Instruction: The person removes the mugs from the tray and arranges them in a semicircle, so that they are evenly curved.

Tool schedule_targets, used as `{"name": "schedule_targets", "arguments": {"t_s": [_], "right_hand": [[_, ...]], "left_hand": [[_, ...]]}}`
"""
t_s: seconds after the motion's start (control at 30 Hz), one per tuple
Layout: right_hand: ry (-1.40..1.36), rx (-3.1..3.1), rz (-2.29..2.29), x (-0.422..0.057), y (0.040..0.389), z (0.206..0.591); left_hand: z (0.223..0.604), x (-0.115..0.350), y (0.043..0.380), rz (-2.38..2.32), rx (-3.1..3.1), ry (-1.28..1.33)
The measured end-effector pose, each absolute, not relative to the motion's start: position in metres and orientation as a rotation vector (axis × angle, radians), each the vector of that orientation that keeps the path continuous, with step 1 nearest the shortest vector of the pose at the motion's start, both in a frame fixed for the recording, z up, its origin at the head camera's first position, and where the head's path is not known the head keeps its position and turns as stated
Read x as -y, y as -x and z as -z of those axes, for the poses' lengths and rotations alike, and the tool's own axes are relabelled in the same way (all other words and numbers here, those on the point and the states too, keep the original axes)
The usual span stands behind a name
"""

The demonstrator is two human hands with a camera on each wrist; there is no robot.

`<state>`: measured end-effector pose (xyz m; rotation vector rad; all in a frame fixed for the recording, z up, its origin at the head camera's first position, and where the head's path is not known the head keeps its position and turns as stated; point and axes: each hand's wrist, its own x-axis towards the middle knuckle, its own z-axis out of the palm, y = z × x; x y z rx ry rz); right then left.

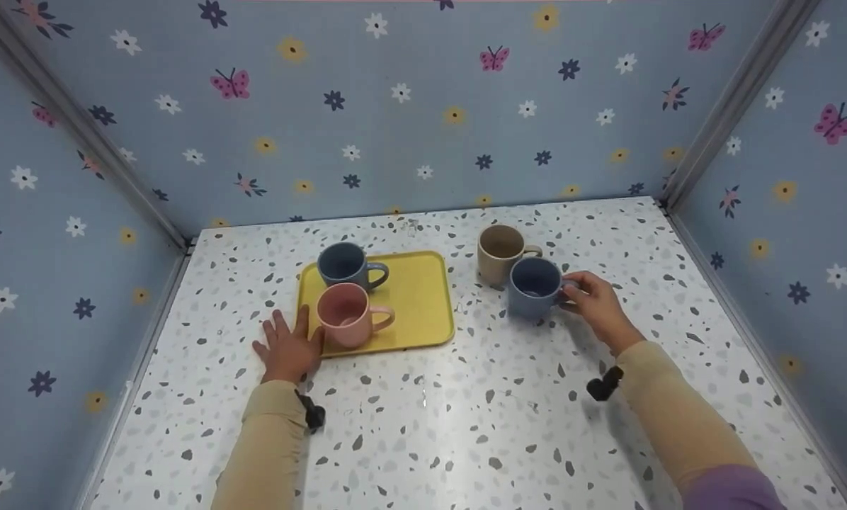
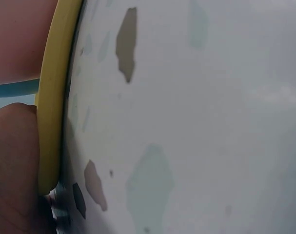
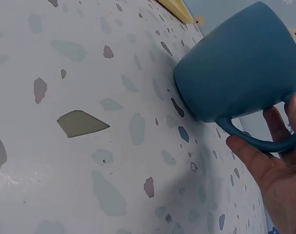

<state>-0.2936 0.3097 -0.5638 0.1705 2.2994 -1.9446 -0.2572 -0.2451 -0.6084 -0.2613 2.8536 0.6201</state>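
Note:
With its fingers and thumb, my right hand [image 1: 599,308] grips the handle of a blue mug [image 1: 530,296] on the right side of the table. This mug's base is at or just above the surface; I cannot tell which. My left hand [image 1: 289,348] lies spread at the near left corner of a yellow tray [image 1: 421,301], touching its edge. On the tray stand a pink mug [image 1: 349,327], close to that hand, and a darker blue mug [image 1: 337,269] behind it. Both handles point right. A beige mug [image 1: 494,265] stands just behind the gripped one, partly hidden by it.
The table [image 1: 423,439] is white with speckles. Flowered panels rise at the back [image 1: 423,127] and along both sides. The right half of the tray is bare. A black wrist mount [image 1: 604,384] sits on the right sleeve, another [image 1: 313,414] on the left.

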Motion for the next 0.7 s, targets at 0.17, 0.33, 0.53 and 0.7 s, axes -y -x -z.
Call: {"name": "schedule_targets", "arguments": {"t_s": [0.17,0.33,0.53,0.7], "right_hand": [[-0.181,-2.279,1.959,-0.3124,0.2953,0.5664],[-0.185,-2.288,1.965,-0.3133,0.2975,0.5676],[-0.222,-2.299,1.975,-0.3113,0.3005,0.5682],[-0.271,-2.319,1.970,-0.3094,0.3030,0.5680]], "left_hand": [[0.6095,0.2449,0.2577,-0.630,-2.849,0.258],[0.6093,0.2458,0.2582,-0.633,-2.834,0.265],[0.6086,0.2462,0.2581,-0.624,-2.843,0.265],[0.6079,0.2459,0.2574,-0.605,-2.870,0.254]]}}
